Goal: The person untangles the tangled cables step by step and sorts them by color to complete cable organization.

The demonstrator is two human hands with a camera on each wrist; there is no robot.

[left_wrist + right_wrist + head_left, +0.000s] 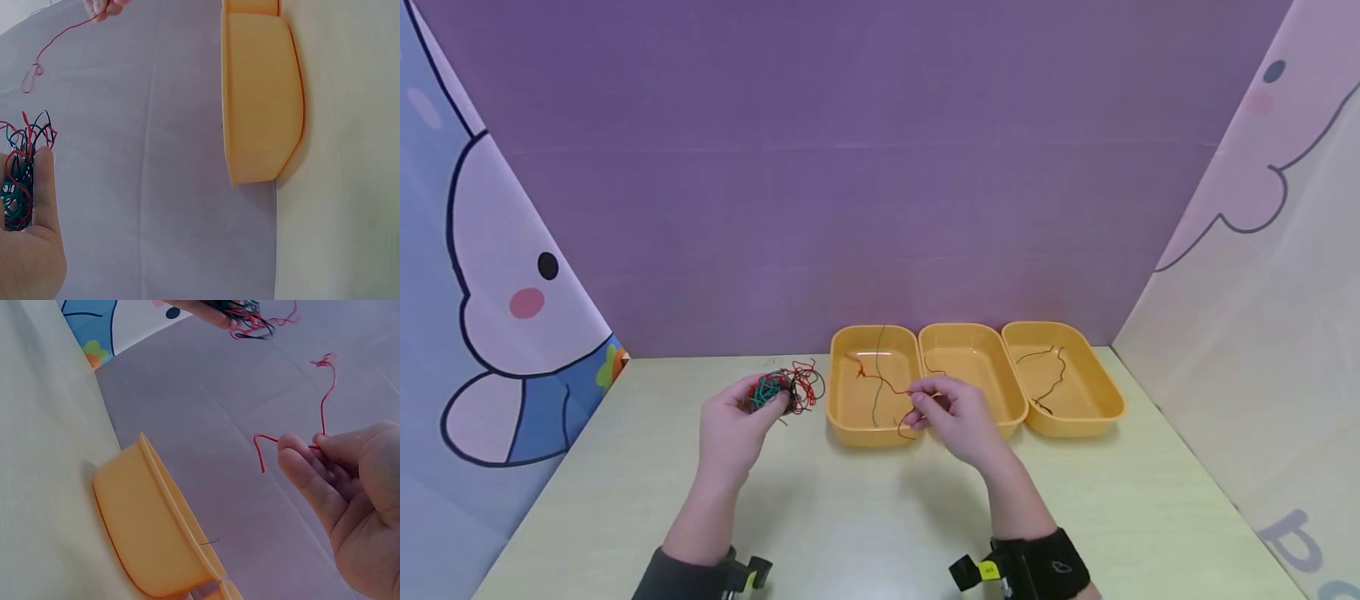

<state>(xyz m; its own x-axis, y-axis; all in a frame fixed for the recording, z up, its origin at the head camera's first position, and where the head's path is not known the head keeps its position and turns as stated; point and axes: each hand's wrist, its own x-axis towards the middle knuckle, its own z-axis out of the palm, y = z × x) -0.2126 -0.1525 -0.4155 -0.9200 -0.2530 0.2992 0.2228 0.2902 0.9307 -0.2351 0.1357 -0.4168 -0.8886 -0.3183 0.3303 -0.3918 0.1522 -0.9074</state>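
A tangled bundle of red, green and black wires [772,390] is gripped in my left hand [735,425], left of the trays. My right hand [957,417] pinches one red wire [880,380] between thumb and fingers, above the front of the left and middle trays. In the right wrist view that red wire [324,403] has a small knotted end at the top and a bent end at the other side. Inside the left tray [842,429] lies a dark green wire [877,400]. A red wire [934,368] shows in the middle tray [970,335], partly hidden by my hand. The right tray [1101,408] holds black wire [1060,375].
The three yellow trays stand side by side at the back of the pale table [865,517], against a purple backdrop [880,183]. Printed cartoon panels rise at the left [512,317] and right [1262,292] sides.
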